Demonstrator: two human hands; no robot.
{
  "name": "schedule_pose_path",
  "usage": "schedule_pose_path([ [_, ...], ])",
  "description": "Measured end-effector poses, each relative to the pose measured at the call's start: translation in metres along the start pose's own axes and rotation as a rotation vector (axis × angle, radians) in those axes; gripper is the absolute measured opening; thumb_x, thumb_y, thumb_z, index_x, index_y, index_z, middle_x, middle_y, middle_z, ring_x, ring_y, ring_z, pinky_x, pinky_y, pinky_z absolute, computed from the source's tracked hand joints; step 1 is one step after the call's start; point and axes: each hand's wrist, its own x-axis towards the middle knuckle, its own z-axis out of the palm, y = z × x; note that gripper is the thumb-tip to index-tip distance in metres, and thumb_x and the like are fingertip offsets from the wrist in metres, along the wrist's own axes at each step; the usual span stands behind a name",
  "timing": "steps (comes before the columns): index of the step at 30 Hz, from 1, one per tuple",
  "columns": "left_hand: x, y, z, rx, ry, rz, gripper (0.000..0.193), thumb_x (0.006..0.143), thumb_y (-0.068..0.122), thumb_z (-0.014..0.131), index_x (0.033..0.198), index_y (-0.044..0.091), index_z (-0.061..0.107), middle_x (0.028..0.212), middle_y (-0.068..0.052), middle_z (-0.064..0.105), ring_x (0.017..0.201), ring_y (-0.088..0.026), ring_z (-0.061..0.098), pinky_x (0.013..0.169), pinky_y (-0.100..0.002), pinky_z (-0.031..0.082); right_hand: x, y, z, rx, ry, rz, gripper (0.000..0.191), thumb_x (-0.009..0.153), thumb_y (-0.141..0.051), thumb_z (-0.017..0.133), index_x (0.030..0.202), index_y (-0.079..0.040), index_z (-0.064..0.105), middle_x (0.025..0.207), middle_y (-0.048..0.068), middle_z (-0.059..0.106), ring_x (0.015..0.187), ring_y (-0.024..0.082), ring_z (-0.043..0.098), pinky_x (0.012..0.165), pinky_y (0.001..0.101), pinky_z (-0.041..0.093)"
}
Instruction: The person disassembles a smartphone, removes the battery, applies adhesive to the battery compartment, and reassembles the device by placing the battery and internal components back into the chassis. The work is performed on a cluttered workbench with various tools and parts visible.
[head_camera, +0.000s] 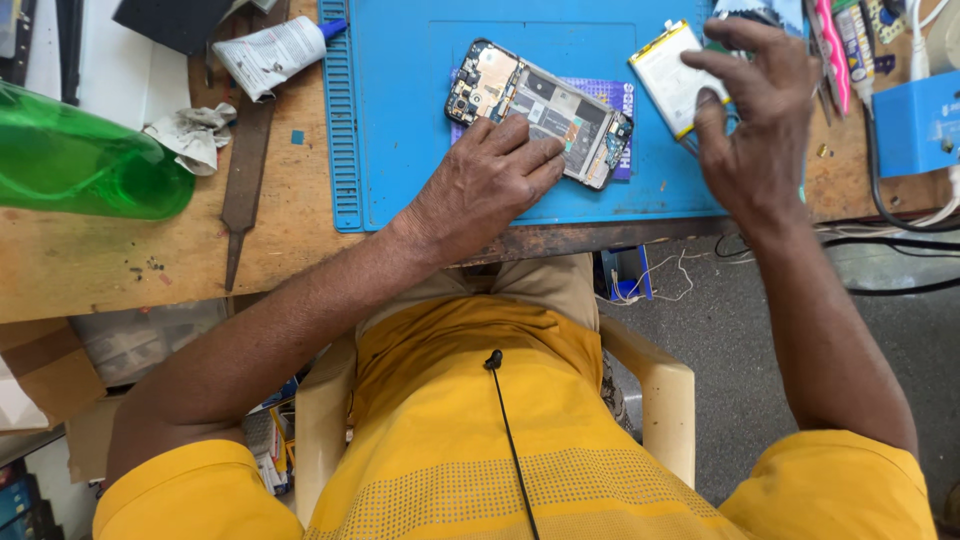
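While the wooden workbench (120, 250) fills the upper part of the view, most of its middle is covered by a blue repair mat (400, 120), whose near edge lies just beside the front edge of the bench. A green plastic bottle (80, 165) is laid on its side at the far left, well apart from the mat. An opened smartphone (545, 105), with its boards exposed, is placed at a tilt near the mat's centre; free mat is seen above it and to its left. The left hand (485, 185) is pressed flat on the phone's near edge, fingers stretched, nothing gripped. A white phone battery (665, 75) lies just right of the phone. The right hand (755, 115) is held open above the battery, fingers spread and curved. A white glue tube (270, 52) lies left of the mat's ridged edge.
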Motion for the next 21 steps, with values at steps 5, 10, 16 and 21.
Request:
schedule_pose_path([
  [5, 0.001, 0.002, -0.003, -0.013, -0.005, -0.006, 0.03, 0.093, 0.014, 0.068, 0.122, 0.007, 0.071, 0.123, -0.001, 0.066, 0.111, -0.017, 0.056, 0.093, -0.033, 0.052, -0.005, -0.021, 0.016, -0.188, -0.175, -0.286, 0.029, 0.097, -0.021, 0.06, 0.12, -0.027, 0.077, 0.157, 0.007, 0.055, 0.141, 0.026, 0.046, 0.122, 0.0463, 0.027],
  [10, 0.003, 0.0, -0.006, -0.035, 0.003, -0.015, 0.028, 0.091, 0.013, 0.068, 0.118, 0.007, 0.071, 0.123, -0.001, 0.066, 0.111, -0.017, 0.057, 0.095, -0.034, 0.052, 0.01, -0.027, 0.016, -0.141, -0.125, -0.348, 0.037, 0.119, -0.039, 0.042, 0.139, -0.03, 0.071, 0.167, 0.017, 0.04, 0.154, 0.036, 0.031, 0.125, 0.0532, 0.013],
  [16, 0.003, 0.0, -0.006, -0.023, 0.044, -0.001, 0.029, 0.09, 0.009, 0.067, 0.119, 0.007, 0.071, 0.121, 0.0, 0.066, 0.11, -0.017, 0.058, 0.094, -0.033, 0.051, 0.029, -0.024, 0.009, 0.072, -0.087, -0.147, 0.031, 0.115, -0.03, 0.055, 0.134, -0.011, 0.071, 0.166, 0.015, 0.048, 0.152, 0.033, 0.042, 0.127, 0.0523, 0.026],
  [21, 0.003, -0.001, -0.01, -0.064, 0.04, -0.004, 0.031, 0.086, 0.01, 0.066, 0.116, 0.007, 0.072, 0.11, -0.003, 0.065, 0.107, -0.019, 0.059, 0.09, -0.034, 0.051, 0.047, 0.002, -0.017, 0.021, -0.174, 0.356, 0.035, 0.097, -0.033, 0.074, 0.127, -0.015, 0.074, 0.13, 0.01, 0.066, 0.112, 0.025, 0.067, 0.099, 0.0411, 0.053],
])
